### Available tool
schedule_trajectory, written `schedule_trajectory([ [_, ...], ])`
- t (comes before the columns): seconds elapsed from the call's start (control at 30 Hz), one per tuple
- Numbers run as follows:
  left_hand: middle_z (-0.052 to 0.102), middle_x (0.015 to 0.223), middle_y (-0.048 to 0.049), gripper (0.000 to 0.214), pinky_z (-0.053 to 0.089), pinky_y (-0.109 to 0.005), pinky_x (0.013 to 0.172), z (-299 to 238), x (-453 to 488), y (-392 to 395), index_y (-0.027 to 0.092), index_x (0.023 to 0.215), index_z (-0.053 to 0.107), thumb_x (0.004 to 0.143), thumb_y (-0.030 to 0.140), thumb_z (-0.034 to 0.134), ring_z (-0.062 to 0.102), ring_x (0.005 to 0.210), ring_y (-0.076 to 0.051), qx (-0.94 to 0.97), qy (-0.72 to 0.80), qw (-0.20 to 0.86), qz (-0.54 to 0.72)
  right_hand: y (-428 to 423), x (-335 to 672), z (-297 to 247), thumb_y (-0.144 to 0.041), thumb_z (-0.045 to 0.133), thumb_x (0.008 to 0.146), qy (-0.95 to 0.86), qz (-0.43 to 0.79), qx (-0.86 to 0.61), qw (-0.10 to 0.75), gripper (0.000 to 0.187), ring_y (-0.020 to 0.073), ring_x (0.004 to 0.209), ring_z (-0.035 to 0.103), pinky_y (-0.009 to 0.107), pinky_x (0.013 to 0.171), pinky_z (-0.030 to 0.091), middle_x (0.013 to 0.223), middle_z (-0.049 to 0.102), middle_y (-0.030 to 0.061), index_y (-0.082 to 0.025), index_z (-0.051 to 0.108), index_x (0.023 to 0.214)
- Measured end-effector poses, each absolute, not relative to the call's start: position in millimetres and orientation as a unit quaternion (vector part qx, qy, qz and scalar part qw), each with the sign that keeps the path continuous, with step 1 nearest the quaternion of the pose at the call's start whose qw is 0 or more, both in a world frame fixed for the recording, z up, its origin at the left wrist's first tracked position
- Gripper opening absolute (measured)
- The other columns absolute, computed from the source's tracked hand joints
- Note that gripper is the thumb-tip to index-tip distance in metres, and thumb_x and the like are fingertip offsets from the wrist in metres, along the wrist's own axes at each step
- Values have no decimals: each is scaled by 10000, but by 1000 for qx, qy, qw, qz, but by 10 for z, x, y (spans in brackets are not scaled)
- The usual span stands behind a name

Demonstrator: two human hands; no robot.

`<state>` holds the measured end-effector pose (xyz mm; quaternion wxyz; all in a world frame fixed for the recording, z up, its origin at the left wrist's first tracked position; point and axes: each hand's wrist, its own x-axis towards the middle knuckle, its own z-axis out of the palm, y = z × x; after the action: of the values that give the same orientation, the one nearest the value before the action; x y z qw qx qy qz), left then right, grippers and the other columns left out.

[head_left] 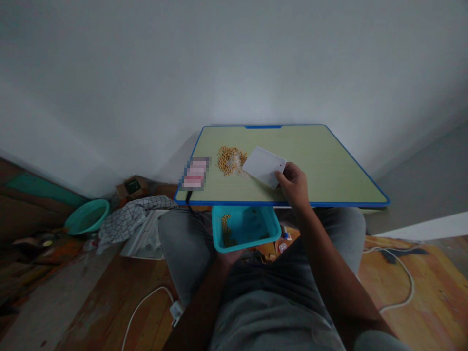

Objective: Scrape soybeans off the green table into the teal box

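Observation:
My right hand [295, 181] pinches one corner of a flat white card [263, 165], which slants over the pale green tabletop [314, 151]. By the card's left edge lies a pile of soybeans [224, 165], with some small whitish stuff [237, 161] in its middle that I cannot make out. Below the table's front edge, above my lap, my left hand [230, 255] supports a teal plastic basin [275, 236] from underneath; most of its fingers are hidden by the basin. More soybeans [225, 228] have collected along the basin's left side.
A blurred pink-and-white item [195, 174] with a black strap sits at the table's left edge. To the left on the floor are a green basin [89, 217] and a checked cloth [141, 212]. A white power strip [176, 312] and cables lie on the wooden floor.

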<state>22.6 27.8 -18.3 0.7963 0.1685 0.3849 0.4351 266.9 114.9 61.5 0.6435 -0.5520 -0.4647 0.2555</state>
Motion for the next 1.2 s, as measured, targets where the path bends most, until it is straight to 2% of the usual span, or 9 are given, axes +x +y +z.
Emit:
schedule_trajectory([
  [0.1,776,1443,19,784,246,-688,1346,-198,218,292,286,1402,763,1016,770,283,355,1650,-456,169,371,806,430,1140,2652,634,-407,718,809,-481,246,-551,635,196,197,693,632,310,587,531,800,678,19,-244,645,891],
  [0.27,826,1345,19,756,246,-597,1379,-366,159,336,275,1220,846,1003,795,343,364,1658,-400,122,314,839,427,1135,2635,647,-427,708,801,-487,243,-556,628,219,191,699,625,309,600,530,813,679,23,-239,644,892],
  [0.4,805,1390,-33,766,243,-626,1377,-445,125,359,248,1330,799,1051,713,257,409,1645,-362,96,318,846,417,1127,2629,657,-432,706,799,-488,243,-564,620,224,192,707,623,299,586,519,801,670,19,-236,639,884],
  [0.53,770,1442,65,775,214,-593,1380,-315,159,334,315,1476,714,1031,741,244,311,1679,-394,126,339,835,415,1126,2626,669,-413,694,802,-501,232,-561,617,198,182,702,611,294,616,515,793,665,13,-238,636,875],
  [0.77,827,1336,40,746,285,-650,1351,-81,213,313,292,1285,807,1021,750,281,427,1615,-442,144,364,822,414,1115,2626,679,-399,689,808,-506,236,-561,612,172,189,701,612,305,623,514,771,637,6,-246,623,848],
  [0.9,791,1421,12,751,328,-636,1344,10,254,289,255,1402,755,1034,700,275,429,1620,-428,165,402,798,417,1106,2621,690,-406,702,802,-500,242,-557,617,186,197,718,625,312,631,524,804,671,21,-243,636,865],
  [1.0,766,1461,24,769,316,-647,1349,44,276,277,271,1484,700,1032,690,241,448,1611,-422,167,412,787,427,1103,2620,696,-414,701,805,-501,242,-556,618,196,193,712,615,314,637,525,805,663,16,-245,634,877],
  [1.07,769,1456,35,768,327,-642,1344,29,262,282,282,1471,709,1034,692,229,443,1615,-413,181,403,795,415,1102,2623,696,-409,697,807,-507,238,-557,613,186,187,699,600,310,640,517,775,638,5,-247,627,865],
  [1.2,800,1404,29,787,366,-647,1323,-62,194,310,287,1320,787,1020,771,244,461,1605,-411,189,379,811,404,1102,2630,689,-386,686,813,-515,223,-563,606,159,189,715,603,303,648,505,766,640,5,-243,630,853],
])
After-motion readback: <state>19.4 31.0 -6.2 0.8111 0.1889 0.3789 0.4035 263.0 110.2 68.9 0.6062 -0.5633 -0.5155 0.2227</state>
